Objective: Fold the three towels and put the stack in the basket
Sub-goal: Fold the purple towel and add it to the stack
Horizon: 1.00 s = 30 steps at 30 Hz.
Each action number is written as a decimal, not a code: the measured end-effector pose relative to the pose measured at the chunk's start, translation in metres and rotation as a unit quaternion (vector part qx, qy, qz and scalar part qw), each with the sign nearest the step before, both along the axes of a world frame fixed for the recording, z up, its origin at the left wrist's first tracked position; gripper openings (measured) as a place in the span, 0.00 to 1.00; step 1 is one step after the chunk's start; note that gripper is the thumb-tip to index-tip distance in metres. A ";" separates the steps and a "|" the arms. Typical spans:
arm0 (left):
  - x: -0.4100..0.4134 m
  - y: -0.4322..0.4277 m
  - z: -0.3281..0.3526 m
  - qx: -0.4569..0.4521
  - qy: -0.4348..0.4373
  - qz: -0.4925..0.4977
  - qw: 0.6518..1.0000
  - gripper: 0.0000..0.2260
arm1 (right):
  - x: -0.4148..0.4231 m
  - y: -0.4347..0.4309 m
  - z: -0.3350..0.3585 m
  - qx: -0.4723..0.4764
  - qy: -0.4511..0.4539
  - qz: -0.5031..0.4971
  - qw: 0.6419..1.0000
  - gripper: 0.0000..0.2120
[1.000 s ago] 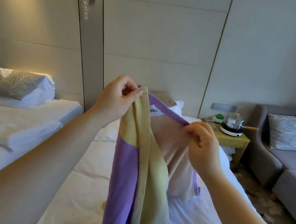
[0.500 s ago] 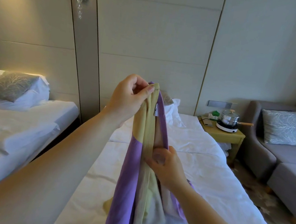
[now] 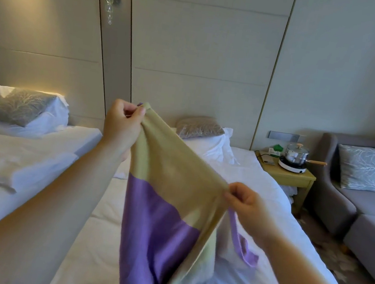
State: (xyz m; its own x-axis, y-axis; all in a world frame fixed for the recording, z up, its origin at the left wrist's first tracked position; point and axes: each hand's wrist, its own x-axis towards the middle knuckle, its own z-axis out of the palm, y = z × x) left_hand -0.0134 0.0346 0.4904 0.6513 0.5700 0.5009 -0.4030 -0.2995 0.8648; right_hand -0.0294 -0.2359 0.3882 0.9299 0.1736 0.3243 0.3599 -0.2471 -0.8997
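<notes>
A soft, matt cloth towel (image 3: 169,201), tan above and purple below, is hanging from the pinching fingers (image 3: 141,112) of the left hand (image 3: 121,126); its purple part is catching a faint sheen. Beyond the fingers, white bed linen (image 3: 244,173) is lying smooth and matt, and a steel pot (image 3: 295,153) is gleaming on a matt wooden nightstand (image 3: 296,177)

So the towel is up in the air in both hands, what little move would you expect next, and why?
Probably the right hand lifts to the height of the left hand, to level the top edge. The yellow and purple towel is pinched at two points, the left one much higher, so the edge slopes and the cloth hangs bunched above the bed. A level, spread edge likely makes folding easier.
</notes>
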 end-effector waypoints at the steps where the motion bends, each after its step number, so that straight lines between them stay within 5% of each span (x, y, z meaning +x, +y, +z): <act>1: 0.001 0.003 -0.002 -0.008 -0.002 0.001 1.000 0.10 | -0.001 -0.005 0.012 0.043 -0.008 0.004 0.999 0.06; 4: 0.004 0.006 -0.001 -0.053 -0.020 -0.019 0.998 0.08 | -0.001 -0.009 0.038 0.136 -0.005 0.041 0.990 0.08; 7: 0.008 0.004 -0.004 -0.089 0.013 -0.051 0.995 0.05 | -0.002 -0.007 0.038 0.043 0.031 0.044 0.998 0.08; 10: 0.008 -0.010 -0.017 -0.021 0.094 -0.084 0.992 0.14 | -0.002 -0.006 0.033 0.062 0.057 0.077 0.993 0.07; 13: -0.001 -0.040 -0.031 0.053 0.144 -0.176 0.972 0.11 | -0.005 -0.002 0.030 0.064 0.069 0.121 0.988 0.07; 17: -0.011 -0.073 -0.050 0.240 0.217 -0.334 0.885 0.26 | -0.008 0.001 0.030 0.038 0.060 0.158 0.985 0.05; 21: -0.014 -0.084 -0.060 0.314 0.268 -0.444 0.795 0.17 | -0.009 -0.008 0.027 0.020 0.040 0.175 0.983 0.06; 24: -0.013 -0.085 -0.055 0.297 0.254 -0.435 0.811 0.21 | -0.010 -0.014 0.018 -0.016 0.012 0.139 0.990 0.06; 30: -0.016 -0.098 -0.023 0.322 0.160 -0.397 0.844 0.09 | -0.007 -0.009 0.004 -0.057 -0.088 0.018 0.994 0.11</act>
State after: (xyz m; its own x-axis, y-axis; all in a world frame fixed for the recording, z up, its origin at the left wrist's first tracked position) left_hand -0.0292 -0.0637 0.4675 0.8603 -0.4346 0.2664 -0.4751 -0.4943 0.7280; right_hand -0.0363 -0.2448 0.3922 0.8533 0.2516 0.4568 0.5192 -0.3285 -0.7890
